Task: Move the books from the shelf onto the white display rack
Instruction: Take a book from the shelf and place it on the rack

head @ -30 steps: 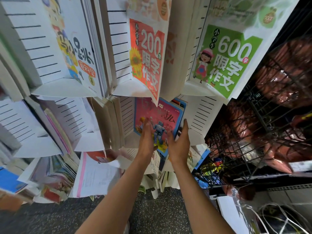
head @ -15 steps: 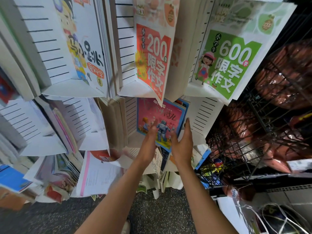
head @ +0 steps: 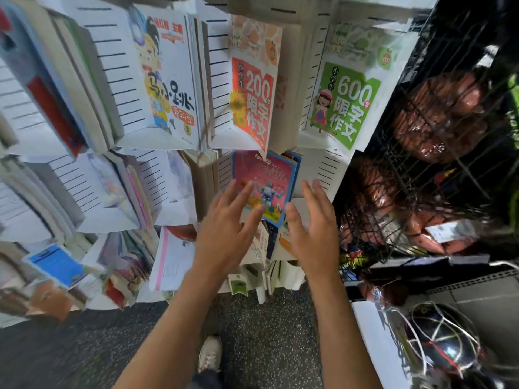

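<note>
Glossy paper cover on the pink book point(head: 262, 183), matt white rack point(head: 118, 80), speckled rough floor point(head: 266, 318).

Partly hidden, blurred, cut off

Pink robot-cover book point(head: 264, 181) lower corner hidden behind left hand point(head: 224, 228); left-edge book stacks point(head: 53, 265) smeared, unreadable.

Hands: 2, left hand point(head: 224, 234) & right hand point(head: 314, 234). Front-facing bks w/ clear covers: 4, cartoon bk point(head: 165, 80), orange 200 bk point(head: 252, 91), green 600 bk point(head: 348, 99), pink robot bk point(head: 264, 181). Shoes: 1, white shoe point(head: 210, 353).
</note>
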### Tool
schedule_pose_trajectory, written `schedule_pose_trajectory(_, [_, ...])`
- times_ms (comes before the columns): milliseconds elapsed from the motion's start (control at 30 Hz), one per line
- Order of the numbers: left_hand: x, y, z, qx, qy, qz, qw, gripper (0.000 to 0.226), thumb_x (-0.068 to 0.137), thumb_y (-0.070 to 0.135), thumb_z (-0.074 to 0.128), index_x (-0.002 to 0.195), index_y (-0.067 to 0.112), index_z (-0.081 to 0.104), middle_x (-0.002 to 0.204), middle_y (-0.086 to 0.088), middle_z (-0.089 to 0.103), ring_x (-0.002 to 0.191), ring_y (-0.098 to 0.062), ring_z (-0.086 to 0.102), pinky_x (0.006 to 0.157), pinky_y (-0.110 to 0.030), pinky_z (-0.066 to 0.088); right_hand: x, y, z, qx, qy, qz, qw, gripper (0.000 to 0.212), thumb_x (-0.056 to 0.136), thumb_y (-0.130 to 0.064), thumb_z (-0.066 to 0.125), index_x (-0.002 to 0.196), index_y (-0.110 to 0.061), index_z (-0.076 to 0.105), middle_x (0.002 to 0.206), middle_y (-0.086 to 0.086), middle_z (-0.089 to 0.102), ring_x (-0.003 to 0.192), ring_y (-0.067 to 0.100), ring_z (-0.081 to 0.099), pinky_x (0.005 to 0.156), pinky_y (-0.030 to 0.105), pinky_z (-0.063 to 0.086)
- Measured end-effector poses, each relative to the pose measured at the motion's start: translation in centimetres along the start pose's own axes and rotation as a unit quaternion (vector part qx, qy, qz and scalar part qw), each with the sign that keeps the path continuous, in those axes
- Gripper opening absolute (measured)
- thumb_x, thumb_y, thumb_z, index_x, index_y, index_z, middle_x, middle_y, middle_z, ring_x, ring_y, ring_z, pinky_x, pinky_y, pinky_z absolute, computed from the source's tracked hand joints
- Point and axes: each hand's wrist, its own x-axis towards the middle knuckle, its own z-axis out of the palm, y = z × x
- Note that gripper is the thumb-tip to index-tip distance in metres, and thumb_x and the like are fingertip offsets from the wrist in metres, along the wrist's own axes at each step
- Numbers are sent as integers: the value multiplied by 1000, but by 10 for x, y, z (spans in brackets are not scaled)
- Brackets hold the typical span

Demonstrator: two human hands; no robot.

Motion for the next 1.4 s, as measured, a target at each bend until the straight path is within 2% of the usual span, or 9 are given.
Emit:
schedule_pose_trajectory(233, [-70,28,-101,81,81,48,992,73,93,72,23,151,32,40,161,-6,32,148,-30,28,110,-51,38,-52,-98,-42,4,-42,-63,997,69,92,-68,36,151,-31,39,160,-11,27,148,6,19,120,37,24])
schedule_pose_trajectory(400, [-120,23,-187,131,48,-5,990,84,81,79,11,155,42,22,167,6,8,154,-20,3,122,-47,14,-94,-170,-42,34,-72,-109,991,70,90,-68,33,150,-32,40,159,-13,30,147,5,23,119,42,28])
schedule_pose_trajectory(500, [-162,9,-240,135,91,-11,987,80,82,80,12,154,46,21,166,7,8,153,-18,1,122,-44,13,-122,-213,-30,62,-95,-149,982,67,91,-62,36,148,-28,44,155,-10,37,143,2,28,118,35,30])
schedule_pose_trajectory(633, [-224,-26,-308,181,168,-29,968,76,89,74,21,152,35,38,163,-3,25,151,-26,21,117,-48,28,-164,-282,4,89,-117,-205,968,69,89,-60,38,144,-19,51,152,-1,45,142,11,37,117,37,32])
schedule_pose_trajectory(800, [-302,-84,-397,195,206,-85,955,82,85,77,17,151,33,39,163,-4,26,151,-26,20,119,-48,28,-240,-369,65,130,-137,-264,946,65,92,-54,42,142,-15,53,151,0,45,142,8,36,117,32,32])
schedule_pose_trajectory(967, [-389,-151,-483,221,242,-145,933,82,87,77,17,149,31,42,163,-3,27,150,-27,22,116,-50,32,-317,-450,124,120,-196,-293,928,65,93,-59,36,143,-21,51,152,-1,44,141,6,33,112,7,18])
schedule_pose_trajectory(1067, [-436,-181,-526,219,270,-173,921,80,87,75,19,149,31,42,163,-2,27,150,-26,22,114,-53,35,-360,-495,157,131,-220,-314,914,64,93,-61,34,141,-23,53,151,-2,45,141,10,35,114,18,25])
schedule_pose_trajectory(1200, [-485,-215,-571,218,306,-209,903,78,88,76,19,150,33,41,163,1,26,151,-23,20,111,-51,35,-401,-548,199,132,-287,-343,884,65,90,-66,30,147,-37,41,158,-19,28,138,-14,15,112,17,19])
schedule_pose_trajectory(1400, [-527,-269,-616,201,354,-272,872,83,85,78,18,151,32,41,164,3,24,151,-19,18,112,-49,35,-438,-609,266,117,-346,-385,847,64,92,-62,34,149,-33,42,159,-11,30,145,2,24,116,22,22])
